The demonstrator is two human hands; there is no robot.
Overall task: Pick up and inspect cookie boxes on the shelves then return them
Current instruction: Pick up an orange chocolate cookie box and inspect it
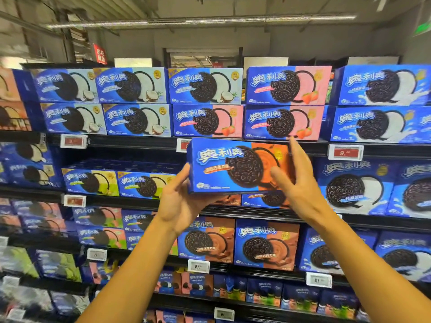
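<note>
Left grip (pixel 179 201) holds the blue and orange Oreo cookie box (pixel 238 166) from below, fingers curled round its bottom left corner. I see the right hand (pixel 296 180) released, its straight fingers lying against the box's orange end. That box is up in the air, level, in front of the shelf (pixel 130 142) full of other Oreo boxes (pixel 205 86).
</note>
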